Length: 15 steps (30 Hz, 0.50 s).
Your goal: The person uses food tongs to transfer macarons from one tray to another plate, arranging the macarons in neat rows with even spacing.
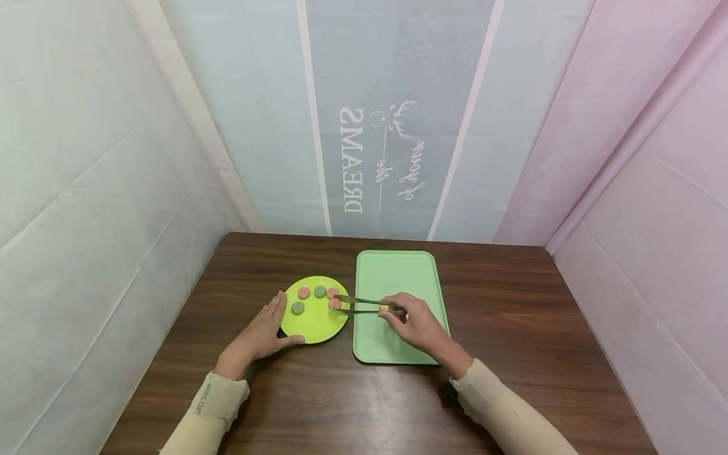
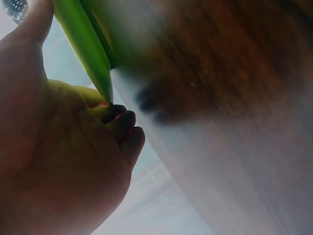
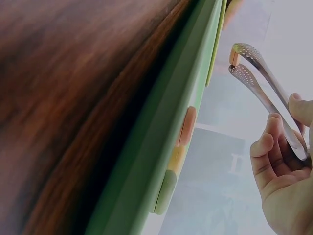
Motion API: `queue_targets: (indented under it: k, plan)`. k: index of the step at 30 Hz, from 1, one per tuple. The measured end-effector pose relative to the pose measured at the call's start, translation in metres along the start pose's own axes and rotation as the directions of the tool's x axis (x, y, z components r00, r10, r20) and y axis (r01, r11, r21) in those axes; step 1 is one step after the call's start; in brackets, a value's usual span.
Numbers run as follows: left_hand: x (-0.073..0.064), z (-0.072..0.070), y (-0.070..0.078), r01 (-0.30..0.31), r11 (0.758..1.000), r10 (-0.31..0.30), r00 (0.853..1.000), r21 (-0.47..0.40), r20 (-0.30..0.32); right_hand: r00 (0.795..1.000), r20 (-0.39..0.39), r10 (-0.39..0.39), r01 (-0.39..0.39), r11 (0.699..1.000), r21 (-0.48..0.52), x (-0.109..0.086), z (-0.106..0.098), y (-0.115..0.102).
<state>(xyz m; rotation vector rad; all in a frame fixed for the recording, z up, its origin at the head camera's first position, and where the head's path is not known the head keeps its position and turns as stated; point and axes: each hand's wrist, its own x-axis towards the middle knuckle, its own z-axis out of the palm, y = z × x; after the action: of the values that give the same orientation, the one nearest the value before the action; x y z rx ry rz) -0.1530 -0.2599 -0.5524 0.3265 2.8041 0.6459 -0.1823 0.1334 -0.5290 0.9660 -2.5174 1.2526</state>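
My left hand [image 1: 263, 330] holds the left rim of a lime-green plate [image 1: 313, 328], fingers along its side and thumb at the near edge. On the plate lie green macarons [image 1: 297, 308] and pink macarons [image 1: 304, 292]. With my right hand [image 1: 418, 322] I grip metal tongs [image 1: 361, 301], reaching left over the plate's right side. Between the perforated tips in the right wrist view sits a macaron [image 3: 234, 56], pink in the head view. Beneath my right hand is a pale green tray [image 1: 398, 275]. An orange-pink [image 3: 188, 126], a yellow [image 3: 176, 158] and a green macaron [image 3: 166, 192] rest on it.
The plate and tray stand side by side on a dark brown wooden table [image 1: 512, 328]. Fabric walls enclose its back and sides, and the back curtain [image 1: 387, 158] bears mirrored lettering. A dark object [image 1: 448, 394] shows by my right cuff.
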Motion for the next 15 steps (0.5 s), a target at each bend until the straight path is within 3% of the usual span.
queue_targets:
  k: [15]
  plan:
    - [0.0, 0.002, -0.001, -0.001, 1.0, 0.001, 1.0, 0.0, -0.001, 1.0, 0.015, 0.005, -0.005, 1.0, -0.012, 0.008, 0.012, -0.002]
